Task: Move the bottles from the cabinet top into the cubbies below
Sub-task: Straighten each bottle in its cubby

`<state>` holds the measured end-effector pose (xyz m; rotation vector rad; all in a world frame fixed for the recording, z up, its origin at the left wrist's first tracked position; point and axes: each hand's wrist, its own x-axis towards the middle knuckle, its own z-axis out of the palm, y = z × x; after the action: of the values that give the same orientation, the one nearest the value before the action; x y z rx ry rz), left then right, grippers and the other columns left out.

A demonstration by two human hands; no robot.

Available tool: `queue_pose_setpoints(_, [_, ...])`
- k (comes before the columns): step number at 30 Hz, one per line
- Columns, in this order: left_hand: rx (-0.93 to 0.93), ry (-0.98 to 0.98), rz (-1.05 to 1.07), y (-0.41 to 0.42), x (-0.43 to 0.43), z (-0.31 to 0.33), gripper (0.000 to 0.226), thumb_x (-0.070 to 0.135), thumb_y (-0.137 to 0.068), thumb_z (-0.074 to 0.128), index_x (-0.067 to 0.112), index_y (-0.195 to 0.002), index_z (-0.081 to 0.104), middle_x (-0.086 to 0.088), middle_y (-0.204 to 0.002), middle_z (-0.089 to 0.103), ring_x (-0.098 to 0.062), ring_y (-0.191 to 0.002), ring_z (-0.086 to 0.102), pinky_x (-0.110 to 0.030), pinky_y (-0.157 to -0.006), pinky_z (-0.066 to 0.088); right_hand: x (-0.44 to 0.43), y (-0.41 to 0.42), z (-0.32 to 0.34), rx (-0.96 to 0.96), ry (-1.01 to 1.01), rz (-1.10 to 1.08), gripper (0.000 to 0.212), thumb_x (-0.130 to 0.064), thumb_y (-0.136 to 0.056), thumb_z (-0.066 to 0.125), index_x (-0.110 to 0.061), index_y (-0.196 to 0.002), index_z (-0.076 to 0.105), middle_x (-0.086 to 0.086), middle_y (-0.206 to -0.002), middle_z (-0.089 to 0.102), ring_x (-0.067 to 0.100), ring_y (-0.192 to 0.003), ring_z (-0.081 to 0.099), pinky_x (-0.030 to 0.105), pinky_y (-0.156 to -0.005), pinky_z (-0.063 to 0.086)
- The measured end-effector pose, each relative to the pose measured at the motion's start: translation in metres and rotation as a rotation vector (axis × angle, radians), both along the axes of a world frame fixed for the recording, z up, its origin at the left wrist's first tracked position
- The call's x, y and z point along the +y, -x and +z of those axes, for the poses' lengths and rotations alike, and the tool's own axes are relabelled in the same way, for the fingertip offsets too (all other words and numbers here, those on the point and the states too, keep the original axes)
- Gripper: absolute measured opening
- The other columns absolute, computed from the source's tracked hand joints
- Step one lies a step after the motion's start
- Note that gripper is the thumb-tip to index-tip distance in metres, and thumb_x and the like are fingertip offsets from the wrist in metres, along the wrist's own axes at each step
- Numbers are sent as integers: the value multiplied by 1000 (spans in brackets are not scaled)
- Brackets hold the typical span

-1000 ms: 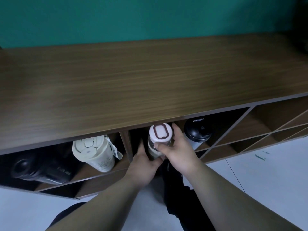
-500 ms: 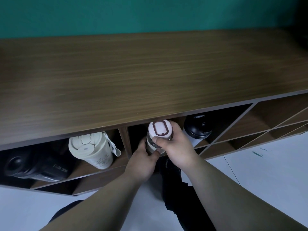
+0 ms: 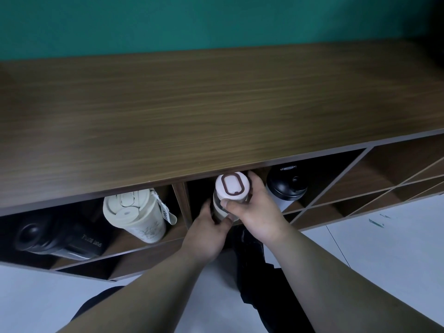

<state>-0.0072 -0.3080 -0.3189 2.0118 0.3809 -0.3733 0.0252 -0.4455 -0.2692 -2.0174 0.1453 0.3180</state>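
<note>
A clear bottle with a white lid and brown oval loop [image 3: 231,186] sits at the mouth of the middle cubby, just under the edge of the wooden cabinet top [image 3: 216,111]. My right hand [image 3: 257,210] wraps its upper part from the right, thumb on the lid's rim. My left hand [image 3: 209,234] cups its lower body from the left. A cream tumbler [image 3: 134,215] and a black sport bottle [image 3: 57,236] lie in the left cubby. A bottle with a black lid [image 3: 287,186] stands to the right in the middle cubby.
Open cubbies with thin diagonal dividers [image 3: 374,188] lie to the right. A vertical wood partition [image 3: 181,203] separates the left and middle cubbies. A green wall [image 3: 216,22] rises behind the cabinet. Pale floor [image 3: 384,248] and dark trousers show below.
Both hands have carried the white-lidded bottle slightly up and deeper toward the cubby mouth under the cabinet edge. The other bottles have not moved.
</note>
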Motion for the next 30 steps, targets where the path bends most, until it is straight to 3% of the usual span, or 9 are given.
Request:
queue_pose_setpoints(3, [57,10,-49,4,2,3,64,51,-96,69,29,-152,46,8,-142,68,-17,-133,63,-33,-110,47,1,8,11,-67,87,-1,99,-48,-63,83,-29,-149,38,-10,-144,49,6,-133,48,34,-111,43])
queue_pose_setpoints(9, [237,-191,-479,36,35,15,69,66,-88,60,20,-139,64,-3,-143,67,-20,-127,63,-31,-107,49,22,64,45,-325,225,99,18,-43,-78,64,-34,-93,61,-14,-93,61,5,-89,60,19,-75,45])
queue_pose_setpoints(13, [153,-257,-494,55,76,33,24,28,-103,58,25,-124,70,7,-121,66,-10,-113,59,-4,-77,41,59,81,42,-170,165,399,25,-45,-77,59,-37,-98,69,-12,-88,73,2,-72,61,22,-74,50])
queue_pose_setpoints(14, [113,-242,-468,59,87,35,19,25,-101,60,30,-118,68,13,-120,67,-8,-114,60,-2,-84,44,69,81,40,-132,148,432,31,-44,-79,61,-39,-109,69,-13,-99,73,-1,-76,61,22,-81,50])
queue_pose_setpoints(16, [69,-170,-383,68,109,38,34,26,-98,63,37,-130,65,21,-135,66,-5,-131,58,-23,-111,48,87,80,35,-101,149,459,57,-41,-85,66,-40,-141,53,-16,-134,62,-2,-110,60,25,-101,45])
queue_pose_setpoints(19, [122,-45,-260,77,138,34,46,18,-103,62,31,-147,62,8,-152,62,-17,-144,55,-36,-120,46,111,78,32,-86,128,447,90,-39,-87,71,-33,-160,18,-13,-164,28,8,-149,31,19,-109,26])
queue_pose_setpoints(23, [144,-169,-109,77,163,37,41,39,-101,65,29,-140,58,1,-144,60,-20,-134,56,-32,-108,49,139,71,25,-120,61,377,110,-45,-75,76,-26,-161,10,-12,-166,20,9,-152,25,24,-115,25])
queue_pose_setpoints(27, [224,-240,43,64,176,33,117,58,-88,74,13,-170,3,-12,-166,42,-27,-145,50,-29,-105,45,156,58,23,-143,44,244,96,-44,-63,76,-30,-148,34,-6,-146,46,14,-138,44,32,-110,38])
queue_pose_setpoints(30, [184,-206,47,56,180,27,140,75,-62,73,23,-170,2,-7,-165,47,-26,-147,51,-35,-114,46,162,49,24,-104,21,212,72,-34,-66,83,-29,-128,47,-7,-130,56,14,-124,54,28,-98,42])
